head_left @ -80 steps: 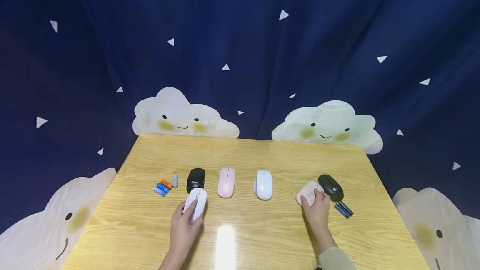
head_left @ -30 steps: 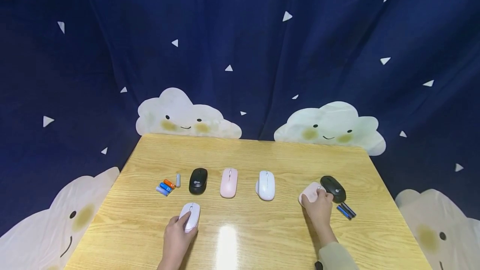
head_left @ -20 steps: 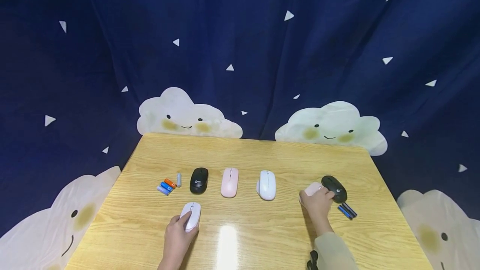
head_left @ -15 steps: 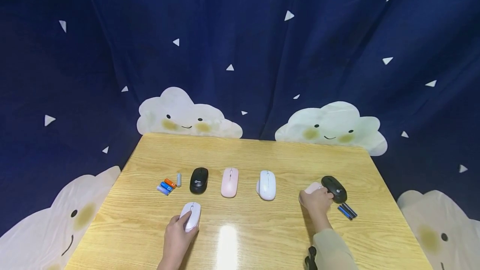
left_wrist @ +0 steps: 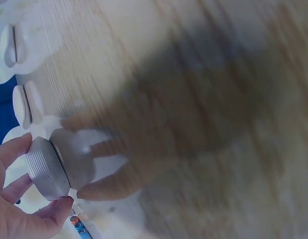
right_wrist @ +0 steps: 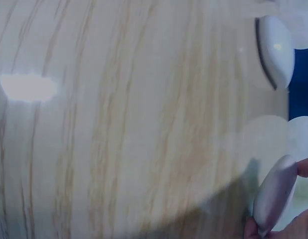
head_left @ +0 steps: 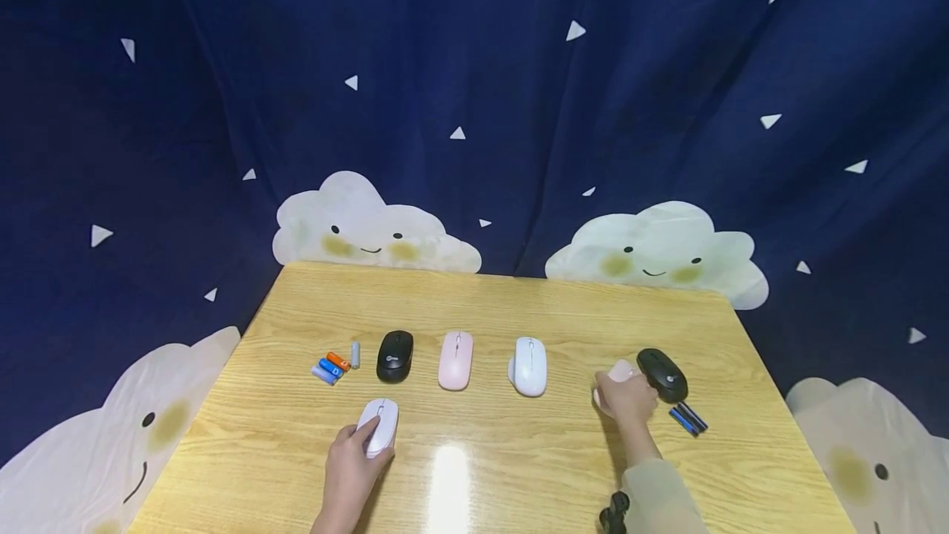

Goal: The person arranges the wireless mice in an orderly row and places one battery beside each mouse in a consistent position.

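Note:
In the head view my left hand [head_left: 352,461] grips a white computer mouse [head_left: 381,422] by its sides, near the front left of the table. The left wrist view shows thumb and fingers on the ribbed side of this mouse [left_wrist: 47,169]. At the right, my right hand [head_left: 628,399] holds a pale pink mouse [head_left: 621,370], which it partly covers. In the right wrist view fingertips [right_wrist: 305,167] pinch the pink mouse [right_wrist: 274,194] at its two edges, and it looks tilted. A black mouse [head_left: 662,375] lies just beyond the right hand.
Across the wooden table [head_left: 534,468] stand another black mouse [head_left: 395,356], a pink mouse [head_left: 455,361] and a white mouse [head_left: 530,367]. Several batteries [head_left: 331,368] lie at the left; slim blue and black batteries [head_left: 688,419] lie at the right. A dark curtain [head_left: 415,105] hangs behind.
The left hand has drawn the white mouse nearer, away from the black mouse. My right hand has turned slightly and covers more of the pink mouse. The head view has shifted a little.

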The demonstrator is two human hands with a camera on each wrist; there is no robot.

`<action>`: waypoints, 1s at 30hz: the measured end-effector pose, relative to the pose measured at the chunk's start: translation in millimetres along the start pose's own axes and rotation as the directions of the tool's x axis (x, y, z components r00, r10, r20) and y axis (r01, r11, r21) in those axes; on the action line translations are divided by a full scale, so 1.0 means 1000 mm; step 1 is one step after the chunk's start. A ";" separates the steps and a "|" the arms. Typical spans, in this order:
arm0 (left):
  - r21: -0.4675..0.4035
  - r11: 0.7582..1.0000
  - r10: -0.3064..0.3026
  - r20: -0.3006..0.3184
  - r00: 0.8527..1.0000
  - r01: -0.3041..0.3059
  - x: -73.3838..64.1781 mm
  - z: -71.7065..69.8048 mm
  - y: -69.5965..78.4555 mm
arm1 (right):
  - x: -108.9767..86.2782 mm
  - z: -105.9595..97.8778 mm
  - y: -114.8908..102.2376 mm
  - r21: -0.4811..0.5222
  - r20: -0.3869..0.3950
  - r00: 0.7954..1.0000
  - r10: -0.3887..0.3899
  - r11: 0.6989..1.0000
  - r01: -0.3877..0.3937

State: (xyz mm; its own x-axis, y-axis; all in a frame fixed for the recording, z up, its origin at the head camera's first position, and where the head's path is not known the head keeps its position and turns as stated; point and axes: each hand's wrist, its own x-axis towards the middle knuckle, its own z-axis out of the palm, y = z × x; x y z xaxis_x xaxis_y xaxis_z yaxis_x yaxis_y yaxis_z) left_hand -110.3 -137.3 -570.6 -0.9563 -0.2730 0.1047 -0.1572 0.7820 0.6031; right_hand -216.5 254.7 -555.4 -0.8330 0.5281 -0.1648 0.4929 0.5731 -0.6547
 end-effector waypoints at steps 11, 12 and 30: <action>-0.002 0.999 -0.032 0.027 0.999 0.032 0.000 -0.001 0.001 | -0.042 0.004 -0.042 0.253 0.147 0.986 -0.076 0.967 0.037; -0.002 0.999 -0.034 0.028 0.999 0.034 0.000 -0.001 0.000 | -0.047 0.006 -0.046 0.255 0.146 0.985 -0.094 0.965 0.054; 0.000 0.999 -0.045 0.043 0.998 0.045 0.000 -0.002 0.001 | -0.141 0.081 -0.082 0.205 0.187 0.879 -0.438 0.893 0.401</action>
State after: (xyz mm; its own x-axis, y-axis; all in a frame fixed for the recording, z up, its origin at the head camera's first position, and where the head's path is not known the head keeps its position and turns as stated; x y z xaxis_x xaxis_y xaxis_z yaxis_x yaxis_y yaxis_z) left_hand -109.6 -137.9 -568.9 -0.9580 -0.2834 0.0437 -0.1997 0.7688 0.6075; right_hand -159.8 82.7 -538.5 -0.9954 0.0961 0.0039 0.0543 0.5948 -0.8021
